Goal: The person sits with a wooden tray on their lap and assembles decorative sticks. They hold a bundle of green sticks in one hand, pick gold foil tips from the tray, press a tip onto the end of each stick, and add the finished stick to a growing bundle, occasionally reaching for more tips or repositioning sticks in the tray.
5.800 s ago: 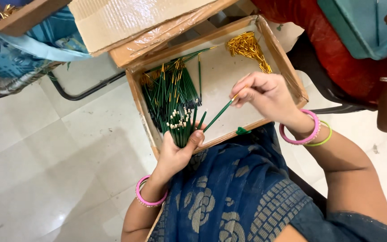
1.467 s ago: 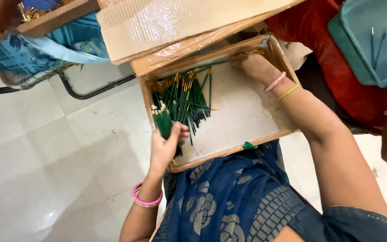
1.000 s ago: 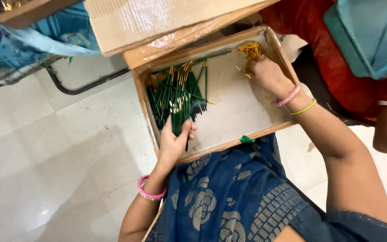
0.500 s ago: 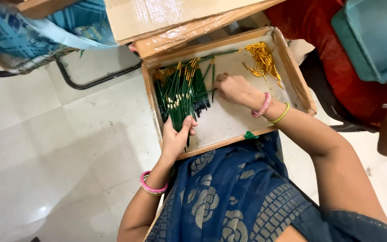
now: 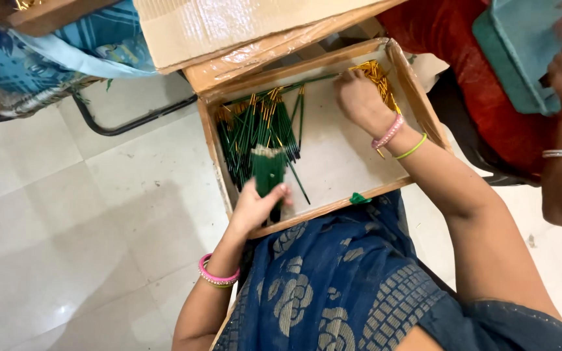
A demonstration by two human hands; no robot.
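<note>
A small bunch of green sticks (image 5: 268, 174) is gripped in the left hand (image 5: 255, 207) near the tray's (image 5: 323, 209) front edge. Gold pieces (image 5: 377, 77) at the far right corner are being pinched by the right hand (image 5: 359, 101), looks like. Plenty of loose sticks (image 5: 255, 127) are left unbundled, so probably early days.

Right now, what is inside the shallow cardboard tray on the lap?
Inside the tray: green sticks, a gold pile under the right hand, and a bundle gripped by the left hand. The hands hide what lies beneath them.
</note>
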